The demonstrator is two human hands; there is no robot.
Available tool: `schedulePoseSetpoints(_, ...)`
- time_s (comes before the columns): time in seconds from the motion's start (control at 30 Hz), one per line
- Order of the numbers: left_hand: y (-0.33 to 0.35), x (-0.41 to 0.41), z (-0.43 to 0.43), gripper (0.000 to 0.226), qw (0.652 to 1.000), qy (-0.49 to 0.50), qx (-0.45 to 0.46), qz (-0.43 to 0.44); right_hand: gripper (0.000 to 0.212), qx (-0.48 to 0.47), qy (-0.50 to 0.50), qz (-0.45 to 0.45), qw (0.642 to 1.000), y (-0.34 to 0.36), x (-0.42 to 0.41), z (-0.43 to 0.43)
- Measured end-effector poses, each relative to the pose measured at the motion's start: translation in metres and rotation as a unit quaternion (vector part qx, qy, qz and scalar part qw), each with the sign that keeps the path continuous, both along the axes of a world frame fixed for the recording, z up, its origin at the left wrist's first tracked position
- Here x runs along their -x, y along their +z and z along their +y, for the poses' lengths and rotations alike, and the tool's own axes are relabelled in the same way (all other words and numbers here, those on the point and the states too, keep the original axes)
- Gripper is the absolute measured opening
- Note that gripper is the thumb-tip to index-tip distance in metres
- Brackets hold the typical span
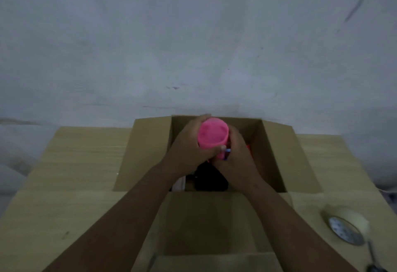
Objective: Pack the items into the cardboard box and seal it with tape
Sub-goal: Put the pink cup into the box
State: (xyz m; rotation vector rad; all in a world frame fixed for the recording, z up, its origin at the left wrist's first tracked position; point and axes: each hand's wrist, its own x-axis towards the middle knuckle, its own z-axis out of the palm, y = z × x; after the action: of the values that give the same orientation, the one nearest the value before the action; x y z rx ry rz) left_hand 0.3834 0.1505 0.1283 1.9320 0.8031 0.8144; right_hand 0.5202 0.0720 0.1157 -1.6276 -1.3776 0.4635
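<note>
An open cardboard box (277, 155) stands on a wooden table (71, 164), its flaps spread out. Above the opening both hands hold a pink cup (212, 135), its flat end turned toward the camera. My left hand (189, 149) wraps round the cup's left side with the thumb across its front. My right hand (238, 160) grips the right side and lower end. Inside the box I see a black item (211, 178), a bit of orange-red (248, 148) and something pale (179, 182) at the near left. A roll of tape (345, 225) lies on the table at the right.
A metal spoon-like object (373, 258) lies just below the tape roll near the table's right front edge. The near box flap (204, 222) hangs toward me between my forearms. A grey wall (193, 35) rises directly behind the table.
</note>
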Motion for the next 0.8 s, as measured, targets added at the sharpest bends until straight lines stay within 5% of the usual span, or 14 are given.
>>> schedulePoseSetpoints(0.17, -0.02, -0.057, -0.024, 0.086, 0.993, -0.072, 0.06, 0.074, 0.101, 0.094, 0.022, 0.008, 0.995, 0.001, -0.065, -0.028)
schedulePoseSetpoints(0.3, -0.032, -0.067, -0.034, 0.062, 0.98, -0.096, 0.158, 0.079, 0.082, 0.227, 0.077, -0.111, 0.964, 0.004, -0.097, -0.032)
schedulePoseSetpoints(0.47, -0.046, -0.036, -0.015, 0.038, 0.97, 0.042, -0.114, 0.212, 0.075, 0.297, 0.127, -0.227, 0.919, -0.003, -0.114, -0.026)
schedulePoseSetpoints(0.6, -0.061, -0.002, -0.002, 0.052, 0.922, 0.105, -0.146, 0.343, 0.085, 0.298, 0.133, -0.393, 0.859, -0.016, -0.107, -0.019)
schedulePoseSetpoints(0.8, -0.067, 0.0, -0.006, 0.047, 0.915, 0.087, -0.178, 0.351, 0.073, 0.345, 0.174, -0.412, 0.825, -0.023, -0.102, -0.019)
